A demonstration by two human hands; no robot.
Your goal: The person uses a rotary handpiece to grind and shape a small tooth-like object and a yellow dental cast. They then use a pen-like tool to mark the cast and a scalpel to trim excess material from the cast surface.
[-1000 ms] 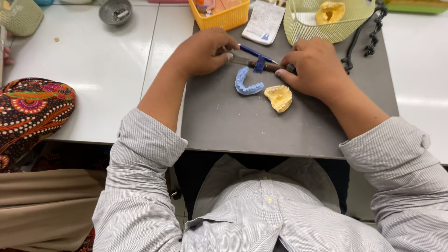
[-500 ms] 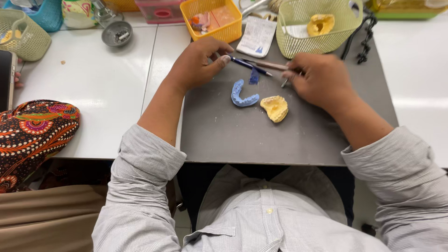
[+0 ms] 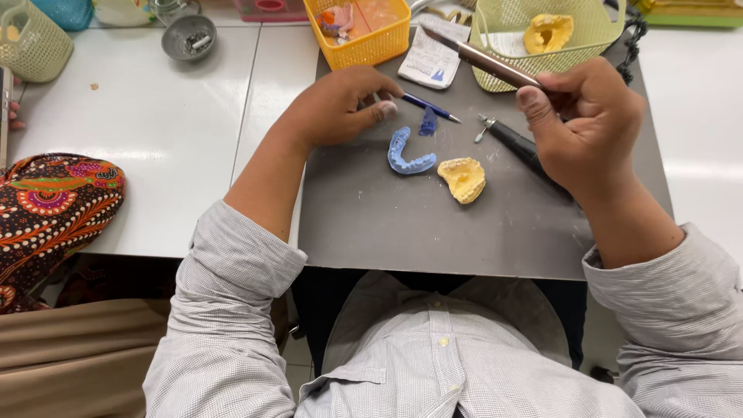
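My left hand (image 3: pixel 340 104) rests on the grey mat (image 3: pixel 387 224) and pinches the end of a blue pen (image 3: pixel 429 106). My right hand (image 3: pixel 584 128) is raised over the mat's right side, closed around a long metal-tipped tool (image 3: pixel 484 62) that points up and left. Between the hands lie a blue arch-shaped dental piece (image 3: pixel 406 155), a small blue fragment (image 3: pixel 428 122) and a yellow plaster dental cast (image 3: pixel 464 178). A black-handled instrument (image 3: pixel 518 147) lies on the mat below my right hand.
At the back stand an orange basket (image 3: pixel 364 42), a pale green mesh basket (image 3: pixel 511 46) holding another yellow cast (image 3: pixel 548 32), a folded paper (image 3: pixel 433 58) and a small metal bowl (image 3: pixel 188 36). A patterned bag (image 3: pixel 46 209) sits at the left edge.
My right hand has lifted off the mat and drawn back to the right, holding the long tool. The black-handled instrument now lies free on the mat. The left hand keeps the pen.
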